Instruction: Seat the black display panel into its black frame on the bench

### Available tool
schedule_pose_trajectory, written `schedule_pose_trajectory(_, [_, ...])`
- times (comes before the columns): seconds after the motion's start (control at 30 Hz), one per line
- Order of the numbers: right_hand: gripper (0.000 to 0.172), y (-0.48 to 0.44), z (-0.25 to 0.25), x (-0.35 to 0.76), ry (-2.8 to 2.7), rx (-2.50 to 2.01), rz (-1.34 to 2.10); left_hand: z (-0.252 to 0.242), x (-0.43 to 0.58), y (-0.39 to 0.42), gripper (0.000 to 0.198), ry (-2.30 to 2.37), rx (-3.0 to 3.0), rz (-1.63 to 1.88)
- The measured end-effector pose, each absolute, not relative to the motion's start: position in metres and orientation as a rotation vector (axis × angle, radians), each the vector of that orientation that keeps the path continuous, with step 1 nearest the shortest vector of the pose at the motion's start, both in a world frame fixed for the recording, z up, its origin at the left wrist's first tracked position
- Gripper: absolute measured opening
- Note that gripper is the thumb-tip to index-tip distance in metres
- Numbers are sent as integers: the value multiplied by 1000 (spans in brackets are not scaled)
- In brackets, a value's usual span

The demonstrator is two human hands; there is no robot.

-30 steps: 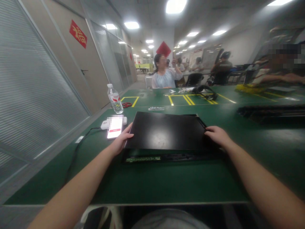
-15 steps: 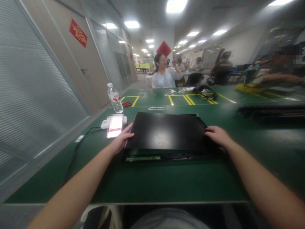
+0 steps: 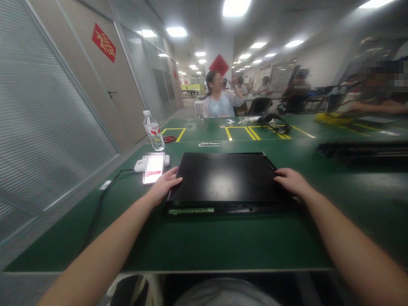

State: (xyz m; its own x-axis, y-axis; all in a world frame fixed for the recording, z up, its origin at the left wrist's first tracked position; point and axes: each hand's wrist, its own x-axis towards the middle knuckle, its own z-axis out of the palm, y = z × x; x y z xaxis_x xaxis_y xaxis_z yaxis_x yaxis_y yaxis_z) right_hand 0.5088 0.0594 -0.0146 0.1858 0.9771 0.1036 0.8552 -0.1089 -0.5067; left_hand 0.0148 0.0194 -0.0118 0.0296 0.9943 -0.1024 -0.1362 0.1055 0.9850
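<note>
A flat black screen panel lies over a shallow black frame on the green table. Along the near side of the frame runs a green circuit strip, uncovered by the panel. My left hand grips the panel's left edge, thumb on the upper face and fingers along the side. At the opposite edge, my right hand is closed with its thumb over the panel's rim. Its lower fingers are partly hidden, so whether they also hold the frame is unclear.
To the left are a lit phone, a white power strip with a black cable, and a water bottle. Red-handled scissors lie behind. Dark flat parts sit at right. A person sits across the table.
The panel's left and near sides have come down onto the frame, narrowing the gap at the front. My left thumb reaches slightly further over the panel; my right hand has barely moved.
</note>
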Motion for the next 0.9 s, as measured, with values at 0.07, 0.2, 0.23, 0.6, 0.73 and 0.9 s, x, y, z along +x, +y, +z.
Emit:
schedule_pose_trajectory(0.07, [30, 59, -14, 509, -1715, -2012, 366, -13, 14, 20, 84, 1159, 1031, 1172])
schedule_pose_trajectory(0.2, [31, 58, -13, 508, -1740, -2013, 359, -12, 14, 20, 75, 1173, 1050, 1142])
schedule_pose_trajectory(0.23, [32, 57, -13, 507, -1748, -2016, 353, -11, 14, 19, 74, 1173, 1055, 1147])
schedule_pose_trajectory(0.6, [34, 57, -12, 506, -1822, -2036, 310, -8, 15, 21, 68, 1357, 1273, 1196])
schedule_pose_trajectory(0.73, [33, 58, -13, 507, -1847, -2018, 288, -11, 13, 24, 66, 1427, 1334, 1158])
schedule_pose_trajectory(0.9, [36, 58, -12, 505, -1829, -2050, 303, -13, 12, 25, 70, 1487, 1379, 1131])
